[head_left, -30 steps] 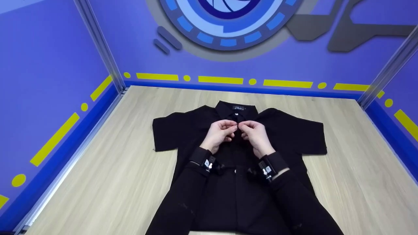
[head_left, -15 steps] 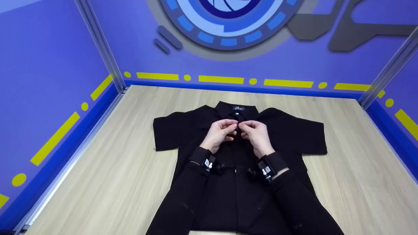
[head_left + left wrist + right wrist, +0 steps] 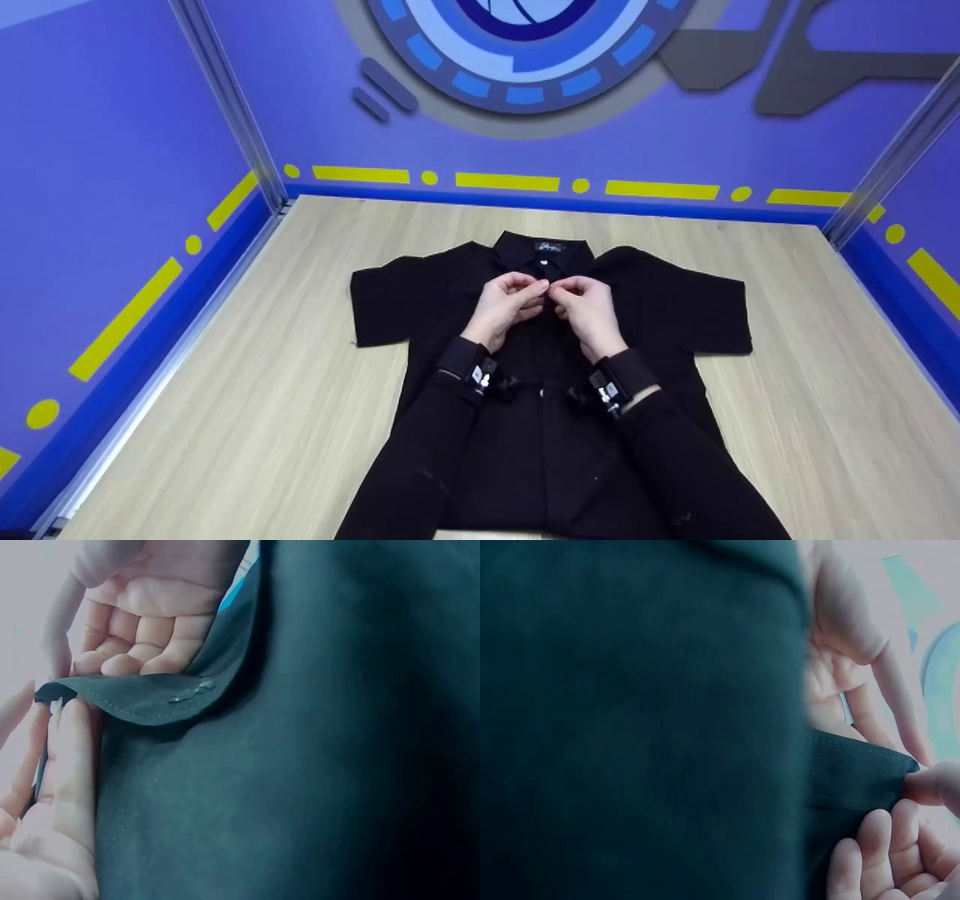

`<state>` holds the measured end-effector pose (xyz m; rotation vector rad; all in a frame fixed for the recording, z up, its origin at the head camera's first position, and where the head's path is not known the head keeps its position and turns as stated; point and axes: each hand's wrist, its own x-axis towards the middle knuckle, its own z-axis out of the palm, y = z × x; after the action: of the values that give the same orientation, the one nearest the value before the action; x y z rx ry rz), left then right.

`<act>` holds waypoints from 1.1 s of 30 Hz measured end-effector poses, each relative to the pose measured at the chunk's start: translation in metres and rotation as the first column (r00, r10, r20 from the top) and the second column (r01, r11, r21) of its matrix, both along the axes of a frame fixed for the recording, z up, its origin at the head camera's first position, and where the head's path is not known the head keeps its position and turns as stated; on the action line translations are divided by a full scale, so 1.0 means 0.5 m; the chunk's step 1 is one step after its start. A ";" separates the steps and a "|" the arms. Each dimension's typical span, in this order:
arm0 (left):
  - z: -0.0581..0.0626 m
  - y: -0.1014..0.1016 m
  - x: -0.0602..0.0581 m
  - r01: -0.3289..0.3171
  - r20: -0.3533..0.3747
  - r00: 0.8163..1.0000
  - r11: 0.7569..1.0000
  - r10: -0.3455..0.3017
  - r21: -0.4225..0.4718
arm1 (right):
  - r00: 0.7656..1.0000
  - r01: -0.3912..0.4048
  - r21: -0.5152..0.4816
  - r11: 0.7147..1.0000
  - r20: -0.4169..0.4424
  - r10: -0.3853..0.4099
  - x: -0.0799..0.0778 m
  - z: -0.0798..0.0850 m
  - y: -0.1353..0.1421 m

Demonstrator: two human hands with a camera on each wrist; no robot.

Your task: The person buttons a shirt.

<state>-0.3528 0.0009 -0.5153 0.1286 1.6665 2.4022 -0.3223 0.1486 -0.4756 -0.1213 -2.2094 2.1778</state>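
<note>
Over the last half second the thumb of the left hand [image 3: 507, 309] has been slid up toward the fingertips of the right hand [image 3: 588, 311] — the front placket [image 3: 550, 442] being pinched by both — so the close work there is judged advanced but unfinished. The black button-front shirt [image 3: 536, 341] is laid front up on the wood-grain table [image 3: 262, 367], collar [image 3: 516, 253] at twelve o'clock, short sleeves [image 3: 386, 300] at ten and two, with a white button [image 3: 544, 262] (tiny but bright) near the collar.

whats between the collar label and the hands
In the head view, a small white spot, probably a button, shows on the black shirt between the collar label and the left hand and right hand.
</note>
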 end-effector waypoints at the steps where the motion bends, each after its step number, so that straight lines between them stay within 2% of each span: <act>1: 0.000 0.000 0.001 -0.010 0.008 1.000 1.000 0.010 -0.011 | 1.000 -0.001 0.008 1.000 0.002 0.001 0.000 0.001 0.000; 6: 0.002 0.002 0.005 -0.047 0.036 0.998 0.996 0.050 -0.078 | 1.000 0.019 0.039 0.999 0.000 -0.019 -0.017 -0.027 0.002; 11: 0.004 0.004 0.005 -0.057 0.047 0.997 0.994 0.062 -0.093 | 0.999 0.036 0.064 0.997 -0.025 -0.034 -0.023 -0.040 0.001; 23: 0.011 0.001 0.009 -0.065 0.068 0.995 0.982 0.078 -0.178 | 0.999 0.030 0.144 0.989 -0.027 -0.027 -0.020 -0.045 0.005; 33: 0.013 -0.001 0.008 -0.054 0.097 0.993 0.986 0.070 -0.160 | 0.999 0.027 0.147 0.989 -0.042 -0.022 -0.018 -0.043 0.005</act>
<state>-0.3490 0.0005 -0.5086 -0.0711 1.8289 2.2666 -0.3314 0.1510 -0.4969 -0.0988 -2.3238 1.9781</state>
